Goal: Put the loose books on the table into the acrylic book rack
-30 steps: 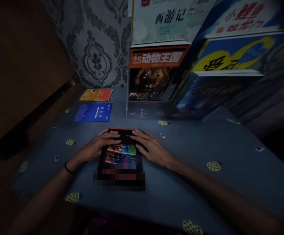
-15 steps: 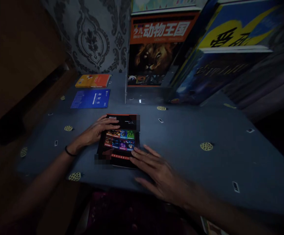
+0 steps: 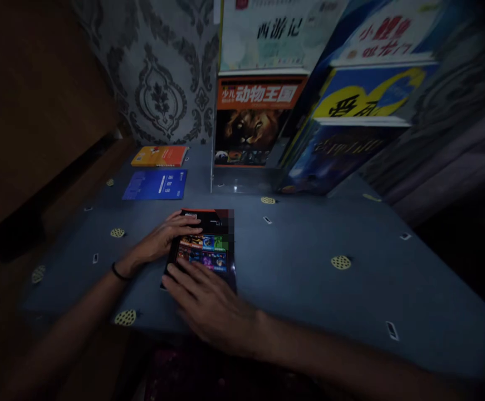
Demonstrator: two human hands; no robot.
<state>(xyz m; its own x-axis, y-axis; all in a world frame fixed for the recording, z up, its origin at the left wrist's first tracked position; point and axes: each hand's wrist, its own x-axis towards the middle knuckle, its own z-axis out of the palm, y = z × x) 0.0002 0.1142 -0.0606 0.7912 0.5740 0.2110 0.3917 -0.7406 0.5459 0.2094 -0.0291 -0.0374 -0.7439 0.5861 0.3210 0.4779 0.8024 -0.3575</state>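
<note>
A dark book [image 3: 219,257] lies flat near the front edge of the table, its face printed with rows of small colourful pictures. My left hand [image 3: 165,236], a black band at its wrist, rests open on the book's upper left part. Across the lower part of the book stretches my right hand [image 3: 211,306], fingers extended and hiding that portion. Neither hand is wrapped around anything.
On the blue-grey tablecloth [image 3: 284,278] lie an orange book [image 3: 161,156] and a blue booklet [image 3: 156,185] at the back left. Behind stand a lion-cover book [image 3: 250,128] and several other upright books [image 3: 329,156]. Patterned wallpaper [image 3: 158,94] covers the wall.
My right hand has moved left from the book's right edge to across its lower part. My left hand stays on the book. The view has tilted up, showing more upright books.
</note>
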